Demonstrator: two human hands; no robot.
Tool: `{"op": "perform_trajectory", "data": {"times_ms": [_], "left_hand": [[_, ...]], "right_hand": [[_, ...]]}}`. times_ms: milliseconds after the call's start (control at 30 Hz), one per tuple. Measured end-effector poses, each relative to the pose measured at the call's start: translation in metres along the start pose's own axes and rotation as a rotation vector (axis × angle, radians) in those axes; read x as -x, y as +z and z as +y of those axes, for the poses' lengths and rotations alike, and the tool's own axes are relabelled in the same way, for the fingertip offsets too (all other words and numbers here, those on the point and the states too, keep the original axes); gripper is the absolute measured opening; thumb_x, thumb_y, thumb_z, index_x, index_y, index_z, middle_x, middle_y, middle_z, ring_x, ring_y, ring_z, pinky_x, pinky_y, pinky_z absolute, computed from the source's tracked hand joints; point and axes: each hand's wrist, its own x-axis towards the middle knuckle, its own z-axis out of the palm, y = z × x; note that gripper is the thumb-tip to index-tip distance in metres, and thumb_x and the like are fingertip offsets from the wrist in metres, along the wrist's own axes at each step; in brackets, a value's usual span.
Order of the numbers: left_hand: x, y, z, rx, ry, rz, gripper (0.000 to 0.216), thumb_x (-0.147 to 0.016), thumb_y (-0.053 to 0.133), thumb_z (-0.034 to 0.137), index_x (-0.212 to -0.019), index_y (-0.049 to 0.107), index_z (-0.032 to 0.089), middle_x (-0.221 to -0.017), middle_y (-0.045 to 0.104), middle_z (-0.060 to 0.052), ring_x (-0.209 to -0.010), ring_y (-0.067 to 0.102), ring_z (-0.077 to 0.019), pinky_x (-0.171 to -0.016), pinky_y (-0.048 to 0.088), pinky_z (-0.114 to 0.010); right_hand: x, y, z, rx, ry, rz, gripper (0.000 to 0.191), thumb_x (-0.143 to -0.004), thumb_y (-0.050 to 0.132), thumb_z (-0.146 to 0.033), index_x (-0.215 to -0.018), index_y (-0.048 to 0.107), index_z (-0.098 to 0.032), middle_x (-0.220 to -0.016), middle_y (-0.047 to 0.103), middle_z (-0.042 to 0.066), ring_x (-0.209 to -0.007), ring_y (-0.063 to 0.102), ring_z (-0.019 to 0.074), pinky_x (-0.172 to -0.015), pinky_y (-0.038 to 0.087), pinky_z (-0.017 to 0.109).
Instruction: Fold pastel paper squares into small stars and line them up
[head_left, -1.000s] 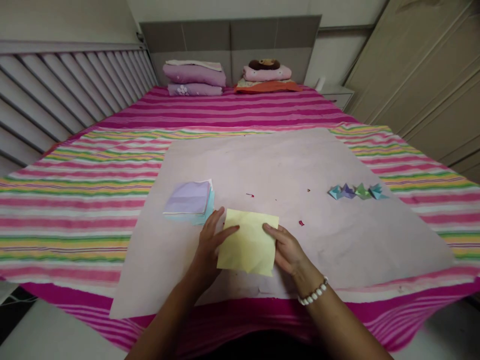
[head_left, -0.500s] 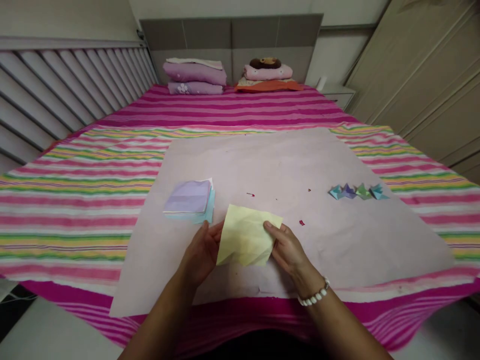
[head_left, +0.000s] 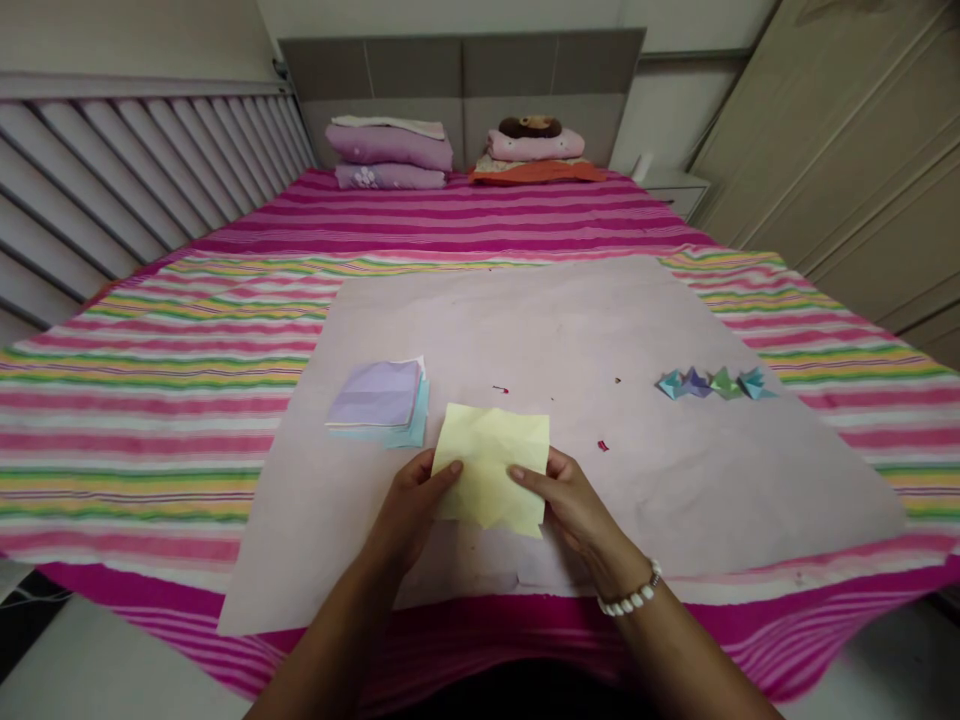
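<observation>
A creased yellow paper square [head_left: 491, 460] is held just above the pale pink sheet [head_left: 570, 340] that covers the near part of the bed. My left hand [head_left: 409, 510] pinches its left edge, thumb on top. My right hand [head_left: 574, 505], with a white bead bracelet at the wrist, pinches its right edge. A stack of pastel paper squares [head_left: 379, 400], lilac on top, lies just left of and beyond my left hand. Several small folded paper shapes [head_left: 712, 383] in blue, purple and green sit in a row at the right of the sheet.
The bed has a pink, yellow and green striped cover [head_left: 150, 400]. Folded bedding and pillows [head_left: 390, 152] lie at the headboard. A slatted rail [head_left: 112, 190] runs along the left, a wardrobe [head_left: 855, 150] along the right. Tiny red scraps [head_left: 602, 445] dot the sheet.
The yellow paper lay flat under both hands, then was lifted and tilted. Now it is held upright-facing between both hands, fingers pinching each side.
</observation>
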Motion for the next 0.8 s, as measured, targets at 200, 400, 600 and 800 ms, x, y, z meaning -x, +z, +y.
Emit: {"op": "perform_trajectory", "data": {"times_ms": [200,400,600,800], "left_hand": [[-0.001,-0.002,0.006,0.019,-0.082,-0.028,0.032,-0.069,0.074,0.026,-0.099,0.071,0.015,-0.087,0.075,-0.007,-0.068,0.067,-0.0172,-0.062,0.049,-0.025],[-0.008,-0.004,0.005,0.165,-0.144,-0.096,0.027,-0.068,0.065,0.011,-0.094,0.072,0.014,-0.086,0.075,-0.006,-0.067,0.065,-0.0138,-0.059,0.049,-0.021],[-0.011,-0.005,0.001,0.467,-0.170,-0.150,0.027,-0.065,0.053,0.002,-0.083,0.072,0.010,-0.090,0.075,-0.008,-0.089,0.068,-0.0179,-0.086,0.053,-0.027],[-0.008,-0.002,-0.001,0.394,-0.131,-0.045,0.018,-0.073,0.061,0.004,-0.086,0.071,0.011,-0.094,0.074,-0.006,-0.094,0.067,-0.0151,-0.092,0.050,-0.024]], "right_hand": [[0.000,-0.004,-0.003,0.042,0.005,0.013,0.030,-0.064,0.082,-0.028,-0.091,0.073,-0.018,-0.086,0.076,0.006,-0.071,0.070,0.0207,-0.069,0.053,0.034],[-0.003,-0.009,-0.004,-0.058,0.028,-0.004,0.026,-0.063,0.081,-0.024,-0.087,0.074,-0.017,-0.079,0.076,0.004,-0.066,0.068,0.0173,-0.066,0.053,0.030],[-0.010,-0.012,-0.005,-0.217,0.002,-0.018,0.014,-0.066,0.078,-0.024,-0.078,0.074,-0.019,-0.077,0.075,0.003,-0.064,0.066,0.0153,-0.059,0.053,0.023],[-0.011,-0.016,0.000,-0.289,-0.028,-0.125,0.028,-0.066,0.068,-0.020,-0.093,0.072,-0.018,-0.099,0.074,0.006,-0.085,0.067,0.0213,-0.074,0.055,0.031]]}}
